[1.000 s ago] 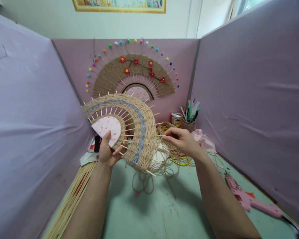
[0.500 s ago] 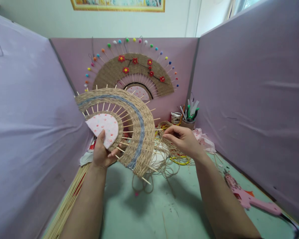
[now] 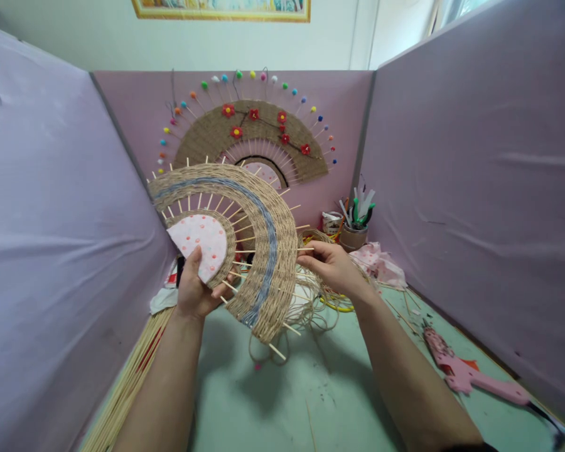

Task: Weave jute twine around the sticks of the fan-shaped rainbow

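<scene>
A woven twine fan with a blue band and bamboo stick ribs is held up, tilted, in front of me. My left hand grips its white, pink-dotted half-round centre, thumb in front and fingers behind. At the fan's right outer edge, my right hand has thumb and forefinger pinched by a protruding stick tip. Whether the fingers hold that stick or a strand of twine is hidden. Behind the fan lies a tangle of loose twine.
A finished-looking fan with red flowers and coloured balls hangs on the back panel. A pink glue gun lies at right, near a pot of tools. Bamboo sticks lie at left. Pink-dotted cloth sits behind my right hand.
My right hand has moved left to the fan's edge, its fingertips now at a stick tip. The fan has shifted slightly right and turned a little in my left hand.
</scene>
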Tool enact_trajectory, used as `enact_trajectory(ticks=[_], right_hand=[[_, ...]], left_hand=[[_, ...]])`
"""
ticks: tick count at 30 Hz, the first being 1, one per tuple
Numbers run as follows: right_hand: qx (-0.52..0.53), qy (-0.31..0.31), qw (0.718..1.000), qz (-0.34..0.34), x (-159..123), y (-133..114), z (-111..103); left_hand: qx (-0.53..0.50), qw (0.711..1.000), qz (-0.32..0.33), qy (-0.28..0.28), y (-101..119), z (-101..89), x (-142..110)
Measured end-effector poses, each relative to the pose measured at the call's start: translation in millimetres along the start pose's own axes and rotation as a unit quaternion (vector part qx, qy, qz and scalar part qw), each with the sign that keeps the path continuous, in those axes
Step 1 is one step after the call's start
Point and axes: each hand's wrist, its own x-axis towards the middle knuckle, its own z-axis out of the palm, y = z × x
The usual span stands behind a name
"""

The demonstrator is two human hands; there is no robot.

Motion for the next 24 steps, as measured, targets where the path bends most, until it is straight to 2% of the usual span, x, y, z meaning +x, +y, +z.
enact_trajectory(ticks=[4,10,14,17,20,24], right_hand=[[0.009,-0.024,1.0,0.003,0.2,5.0,-3.9],[0.011,-0.047,0.999,0.011,0.5,7.0,-4.4],[-0.013,-0.086,0.996,0.023,-0.2,2.9,-9.4],[-0.034,-0.138,0.988,0.052,-1.6,2.4,-15.2],[-0.054,-0.189,0.979,0.061,-2.9,7.4,-17.9],[-0.094,-0.216,0.97,0.051,-4.5,15.7,-14.8]], left_hand=[[0.006,1.0,-0.015,0.009,0.7,5.4,-2.1],[-0.017,0.999,0.023,0.037,-3.9,10.9,-0.9],[-0.039,0.998,0.008,0.053,-14.9,-2.0,2.8],[-0.042,0.997,-0.012,0.067,-27.5,-12.8,-2.2],[-0.068,0.992,-0.043,0.092,-41.9,-22.0,-16.1],[-0.08,0.985,-0.065,0.135,-60.3,-35.3,-39.9]])
